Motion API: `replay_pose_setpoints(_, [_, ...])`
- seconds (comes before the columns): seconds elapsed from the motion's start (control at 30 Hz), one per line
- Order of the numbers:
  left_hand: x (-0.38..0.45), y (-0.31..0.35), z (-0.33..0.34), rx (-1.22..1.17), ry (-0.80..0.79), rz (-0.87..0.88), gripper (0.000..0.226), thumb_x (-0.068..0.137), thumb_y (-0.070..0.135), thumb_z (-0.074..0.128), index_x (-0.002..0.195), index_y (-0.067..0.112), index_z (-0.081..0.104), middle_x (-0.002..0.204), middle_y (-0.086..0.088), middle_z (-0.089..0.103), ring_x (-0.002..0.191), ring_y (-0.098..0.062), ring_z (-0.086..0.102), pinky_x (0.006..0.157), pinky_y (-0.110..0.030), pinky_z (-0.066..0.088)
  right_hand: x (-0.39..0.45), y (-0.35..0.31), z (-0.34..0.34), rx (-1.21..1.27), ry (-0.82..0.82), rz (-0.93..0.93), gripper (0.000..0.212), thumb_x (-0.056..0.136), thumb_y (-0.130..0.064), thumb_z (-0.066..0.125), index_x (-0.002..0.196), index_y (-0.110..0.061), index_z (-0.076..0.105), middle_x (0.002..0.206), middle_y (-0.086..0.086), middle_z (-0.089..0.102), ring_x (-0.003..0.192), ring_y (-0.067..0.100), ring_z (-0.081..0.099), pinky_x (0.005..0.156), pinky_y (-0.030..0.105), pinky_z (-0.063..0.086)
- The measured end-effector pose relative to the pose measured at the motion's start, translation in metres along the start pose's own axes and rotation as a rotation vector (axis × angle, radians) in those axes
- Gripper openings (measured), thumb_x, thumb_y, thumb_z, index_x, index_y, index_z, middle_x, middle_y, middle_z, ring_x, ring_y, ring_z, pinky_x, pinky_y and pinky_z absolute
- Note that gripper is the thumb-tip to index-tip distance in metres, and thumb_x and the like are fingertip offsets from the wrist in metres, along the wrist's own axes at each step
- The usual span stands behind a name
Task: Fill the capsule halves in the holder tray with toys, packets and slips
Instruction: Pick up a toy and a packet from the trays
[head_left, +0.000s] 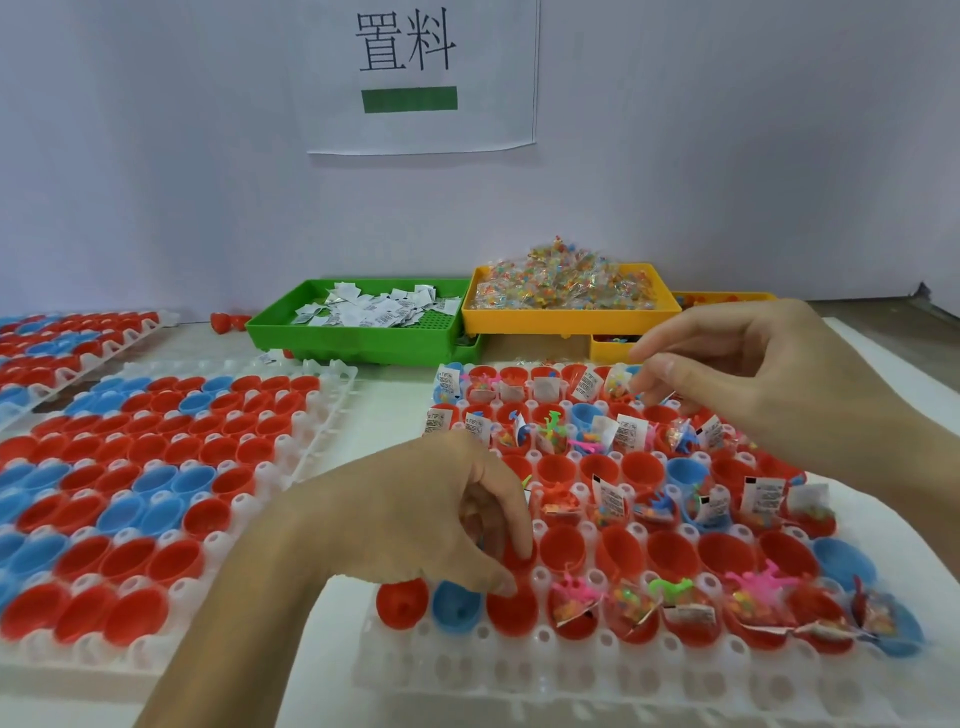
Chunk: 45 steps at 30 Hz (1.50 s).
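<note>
Your right hand (769, 384) is pinching a light, crinkly packet (618, 382) over the tray's (467, 670) far row; pinch its edge. Your left hand's (441, 519) curled fingers are touching near-row red halves (511, 608).

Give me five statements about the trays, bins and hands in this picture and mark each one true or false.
1. The green bin holds white paper slips. True.
2. The yellow bin is empty. False: it is heaped with clear packets of coloured bits.
3. The holder tray on the left holds capsule halves already filled with toys. False: its red and blue halves look empty.
4. The right hand is at the far rows of the holder tray on the right. True.
5. The left hand rests on the green bin. False: it is at the near left part of the right tray, fingers down among red halves.
</note>
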<state>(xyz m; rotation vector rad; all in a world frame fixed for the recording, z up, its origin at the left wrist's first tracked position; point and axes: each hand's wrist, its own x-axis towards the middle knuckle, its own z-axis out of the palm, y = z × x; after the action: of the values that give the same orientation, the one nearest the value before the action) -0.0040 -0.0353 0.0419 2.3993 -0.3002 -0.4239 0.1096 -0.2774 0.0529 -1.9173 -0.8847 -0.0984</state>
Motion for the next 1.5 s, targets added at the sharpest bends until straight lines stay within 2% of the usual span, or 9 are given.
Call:
replay_pose_setpoints(0.3, [0.001, -0.002, -0.004, -0.108, 0.132, 0.109, 0.024, 0.067, 0.035, 0.087, 0.085, 0.024, 0.075, 0.069, 0.011, 0.067, 0.062, -0.003, 0.058, 0.060, -0.022, 0.048, 0.036, 0.006, -0.017, -0.193, 0.025, 0.120, 0.013, 0.094, -0.020, 0.065, 0.094, -0.030, 0.074, 0.075, -0.015, 0.074, 0.071, 0.000, 0.070, 0.064, 0.015, 0.051])
replay_pose_setpoints(0.47, [0.003, -0.005, -0.007, -0.172, 0.608, 0.209, 0.029, 0.074, 0.052, 0.067, 0.082, 0.024, 0.074, 0.075, -0.002, 0.069, 0.072, -0.026, 0.063, 0.068, -0.044, 0.054, 0.113, 0.037, -0.016, -0.494, 0.020, 0.176, 0.022, 0.099, -0.019, 0.059, 0.117, -0.016, 0.071, 0.116, 0.003, 0.070, 0.097, 0.014, 0.061, 0.087, 0.028, 0.043])
replay_pose_setpoints(0.57, [0.008, -0.013, -0.007, -0.215, 0.858, 0.162, 0.012, 0.086, 0.036, 0.067, 0.083, 0.025, 0.073, 0.073, 0.004, 0.067, 0.069, -0.016, 0.059, 0.063, -0.033, 0.051, 0.148, 0.065, -0.005, -0.588, 0.031, 0.284, 0.030, 0.100, -0.012, 0.056, 0.128, -0.005, 0.064, 0.132, 0.013, 0.064, 0.119, 0.028, 0.059, 0.100, 0.035, 0.044])
replay_pose_setpoints(0.67, [0.011, -0.022, -0.008, -0.217, 0.965, 0.112, 0.009, 0.091, 0.022, 0.066, 0.086, 0.024, 0.073, 0.075, 0.007, 0.068, 0.072, -0.013, 0.060, 0.063, -0.024, 0.050, 0.167, 0.090, 0.003, -0.718, -0.020, 0.411, 0.033, 0.099, -0.018, 0.060, 0.123, 0.004, 0.064, 0.128, 0.020, 0.064, 0.117, 0.035, 0.059, 0.101, 0.041, 0.049])
replay_pose_setpoints(0.87, [0.012, -0.029, -0.009, -0.207, 0.987, 0.088, 0.012, 0.091, 0.020, 0.065, 0.085, 0.028, 0.072, 0.076, 0.014, 0.068, 0.072, -0.006, 0.058, 0.063, -0.012, 0.048, 0.186, 0.110, 0.009, -0.746, -0.076, 0.427, 0.023, 0.092, -0.009, 0.069, 0.111, 0.003, 0.073, 0.123, 0.018, 0.068, 0.115, 0.033, 0.063, 0.095, 0.039, 0.054])
replay_pose_setpoints(0.97, [0.013, -0.030, -0.008, -0.210, 0.992, 0.095, 0.012, 0.091, 0.020, 0.065, 0.085, 0.027, 0.071, 0.078, 0.014, 0.067, 0.074, -0.005, 0.058, 0.062, -0.009, 0.046, 0.186, 0.112, 0.006, -0.666, 0.046, 0.384, 0.015, 0.091, -0.005, 0.068, 0.103, 0.000, 0.076, 0.113, 0.015, 0.072, 0.104, 0.029, 0.065, 0.081, 0.034, 0.052])
replay_pose_setpoints(1.17, [0.014, -0.027, -0.007, -0.218, 1.000, 0.104, 0.012, 0.091, 0.020, 0.064, 0.086, 0.028, 0.071, 0.079, 0.014, 0.068, 0.077, -0.006, 0.060, 0.067, -0.011, 0.048, 0.169, 0.092, 0.001, -0.362, 0.332, 0.279, 0.011, 0.094, -0.011, 0.065, 0.099, -0.009, 0.074, 0.101, 0.011, 0.074, 0.086, 0.018, 0.065, 0.080, 0.030, 0.051])
replay_pose_setpoints(1.37, [0.018, -0.018, -0.002, -0.276, 0.953, 0.138, 0.011, 0.092, 0.018, 0.064, 0.088, 0.023, 0.073, 0.075, 0.003, 0.070, 0.071, -0.017, 0.065, 0.069, -0.040, 0.056, 0.104, 0.026, 0.010, -0.009, 0.104, 0.102, 0.012, 0.095, -0.011, 0.065, 0.104, -0.013, 0.072, 0.085, 0.005, 0.077, 0.082, 0.019, 0.074, 0.074, 0.024, 0.058])
replay_pose_setpoints(1.5, [0.019, -0.009, 0.003, -0.389, 0.838, 0.217, 0.010, 0.090, 0.025, 0.067, 0.099, 0.021, 0.072, 0.082, 0.000, 0.075, 0.073, -0.019, 0.070, 0.064, -0.032, 0.057, 0.045, -0.014, 0.014, 0.083, -0.088, 0.003, 0.015, 0.092, -0.007, 0.068, 0.099, -0.018, 0.075, 0.080, 0.002, 0.077, 0.075, 0.015, 0.074, 0.069, 0.016, 0.055])
